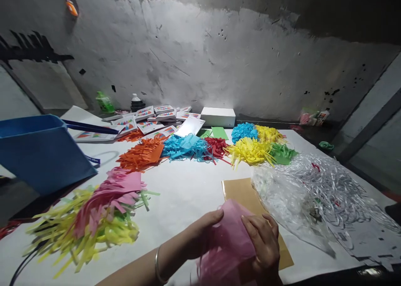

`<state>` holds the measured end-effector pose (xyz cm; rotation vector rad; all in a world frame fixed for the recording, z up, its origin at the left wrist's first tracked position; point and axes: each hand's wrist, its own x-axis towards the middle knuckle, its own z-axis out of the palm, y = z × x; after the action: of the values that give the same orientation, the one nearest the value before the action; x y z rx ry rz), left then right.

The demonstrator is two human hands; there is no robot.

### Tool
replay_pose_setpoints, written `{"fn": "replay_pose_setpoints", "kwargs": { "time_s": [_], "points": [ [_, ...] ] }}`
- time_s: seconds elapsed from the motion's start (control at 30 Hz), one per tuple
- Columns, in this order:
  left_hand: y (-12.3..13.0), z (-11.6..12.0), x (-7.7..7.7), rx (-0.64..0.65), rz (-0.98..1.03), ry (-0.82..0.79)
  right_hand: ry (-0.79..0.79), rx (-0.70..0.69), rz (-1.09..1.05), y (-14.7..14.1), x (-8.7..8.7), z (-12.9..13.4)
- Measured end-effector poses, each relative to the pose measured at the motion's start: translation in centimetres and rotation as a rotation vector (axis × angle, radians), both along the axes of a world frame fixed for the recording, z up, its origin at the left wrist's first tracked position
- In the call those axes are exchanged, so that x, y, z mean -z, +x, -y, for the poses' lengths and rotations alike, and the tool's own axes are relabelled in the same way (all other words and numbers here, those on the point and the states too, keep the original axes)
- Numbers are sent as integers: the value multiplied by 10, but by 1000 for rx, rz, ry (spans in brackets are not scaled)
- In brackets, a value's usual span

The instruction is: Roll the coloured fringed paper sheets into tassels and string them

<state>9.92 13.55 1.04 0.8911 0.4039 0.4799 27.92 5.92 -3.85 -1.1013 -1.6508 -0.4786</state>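
Two hands, one pink sheet

The thin pink sheet (234, 236) hangs between both palms above the white table (181, 194), its length running roughly away from the wearer. Neither hand is nearer: the left hand (202, 231) grips its left edge under the thumb, the right hand (265, 246) pinches the other side. Beneath lies brown card (238, 190). Flat boxes (144, 112) show coloured triangles; no writing is readable.

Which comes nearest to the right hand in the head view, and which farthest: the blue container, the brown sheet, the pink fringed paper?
From the right hand:
1. Brown sheet, right beside and beneath it.
2. Pink fringed paper, across the table to the left.
3. Blue container, at the far left.
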Motion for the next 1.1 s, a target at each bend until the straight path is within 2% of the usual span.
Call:
{"fn": "replay_pose_setpoints", "kwargs": {
  "time_s": [0.1,0.23,0.27,0.37,0.4,0.5,0.53,0.57,0.67,0.73,0.8,0.87,0.93,1.0,1.1],
  "points": [
    [2,5,5,46,67,10,7,-34,35,5,1,-2],
    [-3,-6,6,-89,-64,235,23,-81,27,7,1,0],
    [-5,-8,3,-87,-90,278,31,-79,-13,7,2,1],
    [-10,-10,-11,27,-75,342,38,-55,-115,5,8,4],
    [-11,-7,-16,34,-66,412,30,-56,-109,6,10,5],
    [-13,3,-28,-49,-75,693,-3,-55,-58,9,19,5],
    [-13,8,-29,-71,-76,711,-3,-54,-50,10,22,5],
    [-12,13,-27,-81,-63,659,1,-50,-51,11,24,6],
    [-4,29,-14,-66,62,266,18,-44,-61,14,27,6],
    [3,36,-1,-31,153,100,16,-55,-35,16,27,7],
    [7,38,10,-32,156,87,-5,-67,4,17,24,8],
    [8,33,20,-107,93,129,-20,-71,-4,16,23,10],
    [5,26,25,-198,-1,160,-29,-50,-106,11,22,13],
    [3,21,25,-222,-73,199,-35,-32,-237,6,22,15],
    [-1,23,19,-176,-157,342,-31,0,-347,2,27,17]
  ]
}}
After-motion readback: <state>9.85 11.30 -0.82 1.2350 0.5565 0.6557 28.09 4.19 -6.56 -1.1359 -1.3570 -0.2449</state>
